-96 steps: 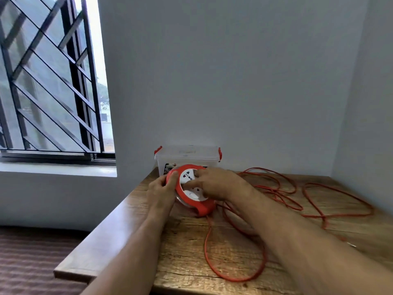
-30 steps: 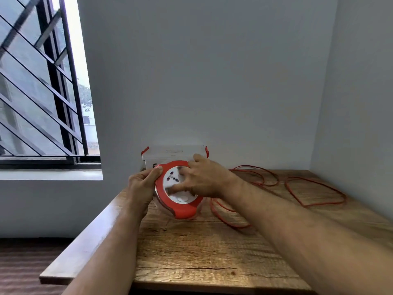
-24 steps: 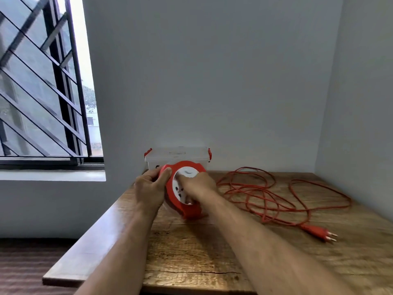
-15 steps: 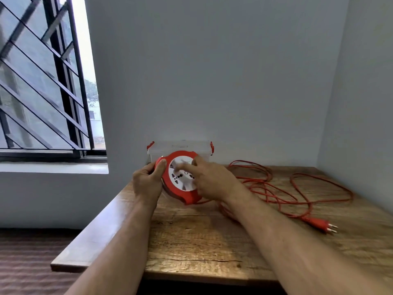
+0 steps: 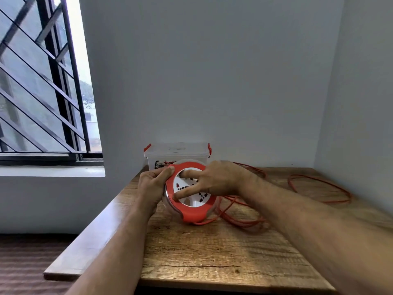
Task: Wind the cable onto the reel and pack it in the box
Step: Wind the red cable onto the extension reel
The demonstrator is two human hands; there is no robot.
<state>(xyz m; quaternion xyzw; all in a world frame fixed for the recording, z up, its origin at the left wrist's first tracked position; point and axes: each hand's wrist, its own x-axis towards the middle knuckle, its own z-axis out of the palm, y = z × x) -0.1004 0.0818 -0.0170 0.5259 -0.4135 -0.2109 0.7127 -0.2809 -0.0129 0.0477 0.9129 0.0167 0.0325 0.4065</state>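
Note:
A round reel (image 5: 192,211) with an orange rim and a white socket face stands tilted on the wooden table (image 5: 212,252). My left hand (image 5: 152,187) grips its left edge, thumb on the orange rim. My right hand (image 5: 214,180) lies across the white face, fingers spread and pressed on it. The loose orange cable (image 5: 240,219) runs out from under the reel to the right and loops across the table toward the far right corner (image 5: 319,189). Behind the reel stands a clear plastic box (image 5: 176,153) with orange latches, its lid on.
The table fills a corner, with a wall behind and another on the right. A barred window (image 5: 42,92) is at the left, above a sill. The table's left edge drops to a dark floor (image 5: 25,262).
The loose cable on the table has grown shorter over the frames, and the plug seen half a second ago is out of sight. My right hand has turned on the reel's face.

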